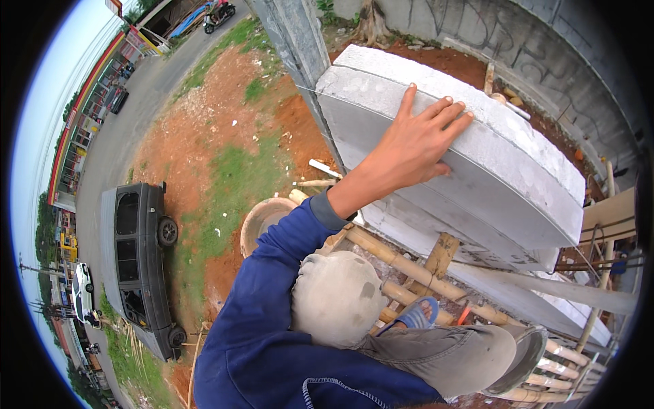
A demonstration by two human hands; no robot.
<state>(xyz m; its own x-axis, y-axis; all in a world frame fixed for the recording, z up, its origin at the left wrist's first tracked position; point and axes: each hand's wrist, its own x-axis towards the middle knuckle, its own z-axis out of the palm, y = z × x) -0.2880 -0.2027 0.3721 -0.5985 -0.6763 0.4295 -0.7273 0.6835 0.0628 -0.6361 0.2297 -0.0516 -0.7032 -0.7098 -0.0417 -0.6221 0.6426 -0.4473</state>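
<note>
My left hand (pixel 429 140) lies on the upper edge of a pale grey concrete block wall (pixel 381 102), its fingers spread across the top and its thumb over the near face. A long joint line runs along the wall's top behind the fingers. A thin string (pixel 310 88) reaches the block's left end beside a grey post (pixel 289 48). Below my blue sleeve is a rounded, dusty pale form (pixel 337 296); I cannot tell what it is. My right hand does not show.
Bamboo poles (pixel 409 269) form a scaffold under my sandalled foot (pixel 417 313). A round tub (pixel 266 218) is behind my forearm, and a dark bucket (pixel 528 361) is by my knee. A grey van (pixel 139 266) is parked left. Another wall (pixel 531 61) is beyond.
</note>
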